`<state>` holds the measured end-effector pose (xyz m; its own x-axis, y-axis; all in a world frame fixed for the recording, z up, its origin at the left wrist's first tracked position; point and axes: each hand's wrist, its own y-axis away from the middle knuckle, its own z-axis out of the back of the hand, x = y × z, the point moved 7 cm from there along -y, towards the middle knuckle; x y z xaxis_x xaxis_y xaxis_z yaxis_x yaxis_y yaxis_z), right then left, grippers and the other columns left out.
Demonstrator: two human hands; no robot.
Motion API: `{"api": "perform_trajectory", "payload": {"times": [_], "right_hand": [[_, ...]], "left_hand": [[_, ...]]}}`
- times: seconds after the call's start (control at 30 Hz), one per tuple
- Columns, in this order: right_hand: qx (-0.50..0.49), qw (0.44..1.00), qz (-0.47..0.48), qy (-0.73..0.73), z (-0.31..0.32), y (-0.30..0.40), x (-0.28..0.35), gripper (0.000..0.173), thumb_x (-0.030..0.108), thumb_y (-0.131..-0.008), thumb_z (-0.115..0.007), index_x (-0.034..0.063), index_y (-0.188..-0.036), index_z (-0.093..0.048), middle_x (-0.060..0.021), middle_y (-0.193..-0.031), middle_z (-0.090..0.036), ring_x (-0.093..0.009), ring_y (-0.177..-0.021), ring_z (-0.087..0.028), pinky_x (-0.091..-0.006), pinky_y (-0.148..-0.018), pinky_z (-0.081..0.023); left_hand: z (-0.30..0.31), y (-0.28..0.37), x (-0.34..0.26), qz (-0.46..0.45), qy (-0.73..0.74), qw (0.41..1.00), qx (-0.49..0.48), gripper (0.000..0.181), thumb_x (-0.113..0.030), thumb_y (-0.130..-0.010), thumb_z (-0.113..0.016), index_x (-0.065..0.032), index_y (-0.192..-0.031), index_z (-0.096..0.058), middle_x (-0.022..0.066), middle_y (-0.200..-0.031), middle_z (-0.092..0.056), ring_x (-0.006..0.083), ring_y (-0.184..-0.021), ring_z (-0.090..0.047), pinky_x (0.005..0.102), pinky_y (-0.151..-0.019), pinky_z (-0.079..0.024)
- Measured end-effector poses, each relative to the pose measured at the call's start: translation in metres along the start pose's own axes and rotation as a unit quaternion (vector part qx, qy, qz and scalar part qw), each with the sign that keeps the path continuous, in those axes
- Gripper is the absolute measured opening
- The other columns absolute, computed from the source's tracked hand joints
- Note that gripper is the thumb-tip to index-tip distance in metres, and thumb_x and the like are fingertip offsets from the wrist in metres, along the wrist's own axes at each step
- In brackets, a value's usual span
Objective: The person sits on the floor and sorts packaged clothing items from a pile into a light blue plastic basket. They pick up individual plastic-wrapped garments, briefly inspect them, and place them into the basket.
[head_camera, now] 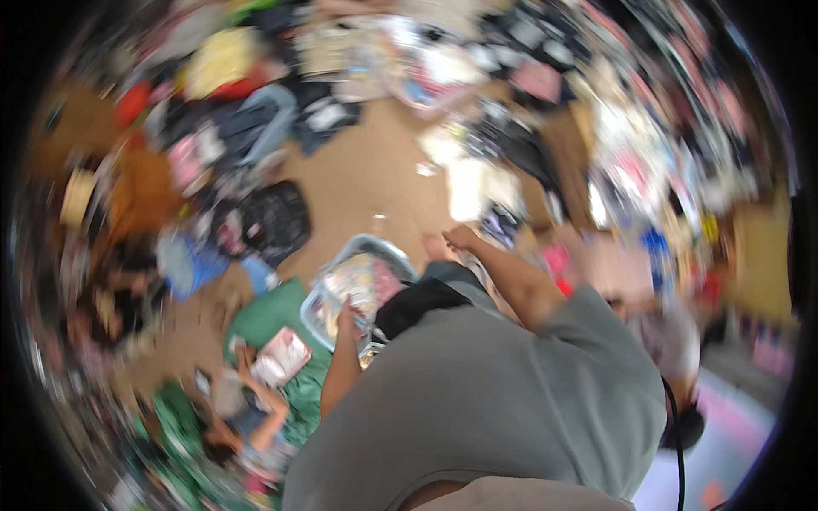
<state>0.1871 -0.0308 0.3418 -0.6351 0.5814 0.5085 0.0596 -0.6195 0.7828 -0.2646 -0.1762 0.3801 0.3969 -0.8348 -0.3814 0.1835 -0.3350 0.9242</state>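
Observation:
Motion blur softens the whole view. My left hand [348, 322] is over the near side of a light blue plastic basket [363, 239]; whether it grips the rim or something inside, I cannot tell. Pale and pink packaged goods [358, 281] fill the basket. My right hand [460, 237] is out past my knee, above the floor, with its fingers seemingly bent and no held item visible. Close to it lie white packages [470, 188] and a small dark and purple bundle [500, 225].
At left, another person [262, 415] sits beside a green sack [271, 313] and a pink and white package [281, 356]. A black plastic bag [275, 217] lies on the brown floor [358, 166]. Piled goods and a pink basket [425, 105] are farther out. Someone else [671, 351] is at right.

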Motion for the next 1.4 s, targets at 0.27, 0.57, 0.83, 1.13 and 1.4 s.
{"api": "perform_trajectory", "payload": {"times": [0.27, 0.57, 0.83, 1.13, 1.4], "right_hand": [[0.013, 0.992, -0.118, 0.032, -0.043, 0.103, -0.115, 0.046, 0.041, -0.088, -0.065, -0.003, -0.078, -0.074, -0.0224, -0.076, -0.073, -0.035, -0.071, -0.075, -0.0454, -0.068, -0.059], [-0.176, 0.977, -0.101, 0.067, -0.039, 0.113, -0.215, 0.056, 0.053, -0.093, -0.057, 0.0002, -0.087, -0.076, -0.0296, -0.087, -0.071, -0.045, -0.082, -0.072, -0.0545, -0.077, -0.056], [-0.167, 0.937, -0.165, -0.258, 0.042, 0.064, -0.204, 0.05, 0.048, -0.09, -0.059, 0.0018, -0.091, -0.078, -0.0263, -0.094, -0.073, -0.041, -0.079, -0.073, -0.0488, -0.074, -0.058], [-0.097, 0.875, -0.206, -0.428, 0.077, 0.021, -0.222, 0.042, 0.045, -0.094, -0.056, 0.0073, -0.093, -0.075, -0.0084, -0.082, -0.074, -0.02, -0.06, -0.069, -0.0359, -0.052, -0.056], [-0.162, 0.806, -0.233, -0.519, 0.04, 0.077, -0.23, 0.042, 0.042, -0.096, -0.059, 0.003, -0.089, -0.073, -0.0083, -0.076, -0.071, -0.018, -0.06, -0.068, -0.0324, -0.049, -0.054]], "left_hand": [[0.074, -0.024, -0.003, 0.034, 0.104, 0.993, -0.047, 0.041, -0.037, -0.101, -0.065, -0.0157, -0.074, -0.042, -0.0012, -0.062, -0.04, 0.0148, -0.057, -0.044, 0.0316, -0.061, -0.048], [-0.028, -0.04, -0.005, 0.103, -0.063, 0.993, 0.014, 0.043, -0.042, -0.104, -0.054, -0.0143, -0.074, -0.041, 0.0035, -0.06, -0.044, 0.0205, -0.06, -0.05, 0.0419, -0.07, -0.052], [-0.128, -0.038, -0.089, 0.015, -0.161, 0.979, 0.125, 0.039, -0.036, -0.104, -0.058, -0.0192, -0.072, -0.043, -0.0029, -0.058, -0.046, 0.0144, -0.058, -0.05, 0.0351, -0.064, -0.049], [-0.239, 0.0, -0.183, -0.012, -0.173, 0.983, 0.068, 0.04, -0.041, -0.104, -0.059, -0.02, -0.071, -0.048, -0.003, -0.059, -0.048, 0.014, -0.06, -0.052, 0.0345, -0.065, -0.049], [-0.318, 0.004, -0.192, 0.004, -0.214, 0.972, 0.097, 0.036, -0.035, -0.104, -0.061, -0.0179, -0.075, -0.05, -0.0035, -0.062, -0.049, 0.014, -0.063, -0.052, 0.0356, -0.075, -0.051]]}}
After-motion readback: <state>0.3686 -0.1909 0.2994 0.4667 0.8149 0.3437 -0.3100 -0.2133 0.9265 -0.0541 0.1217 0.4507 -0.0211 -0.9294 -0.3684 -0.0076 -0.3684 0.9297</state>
